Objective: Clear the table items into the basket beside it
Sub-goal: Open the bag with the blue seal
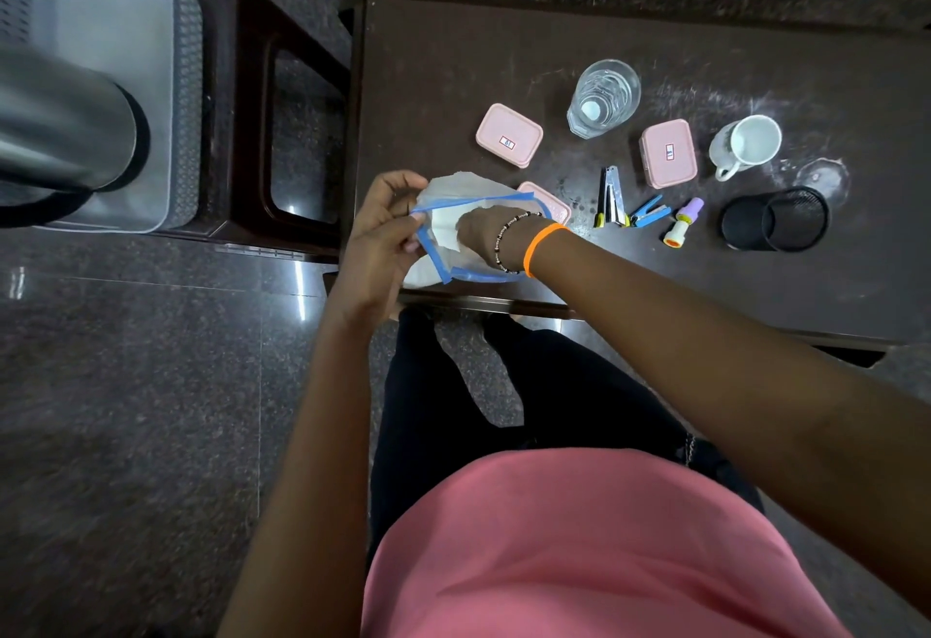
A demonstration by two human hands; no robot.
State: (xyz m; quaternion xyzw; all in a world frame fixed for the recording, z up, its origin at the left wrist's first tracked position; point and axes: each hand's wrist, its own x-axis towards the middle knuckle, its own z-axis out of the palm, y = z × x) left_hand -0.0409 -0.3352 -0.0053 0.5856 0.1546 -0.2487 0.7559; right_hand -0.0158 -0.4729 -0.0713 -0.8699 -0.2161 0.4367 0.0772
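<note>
Near the dark table's front left corner I hold a clear zip bag with a blue rim and something white inside. My left hand pinches the rim and keeps the mouth open. My right hand is pushed into the bag, so its fingers are hidden. On the table lie three pink lidded boxes, the third partly behind my right wrist. The grey perforated basket stands to the left.
Further right are a glass tumbler, a white mug, a stapler, a blue clip tool, a purple stamp and a black mesh holder. A blurred steel cylinder overlaps the basket. A brown stool stands between basket and table.
</note>
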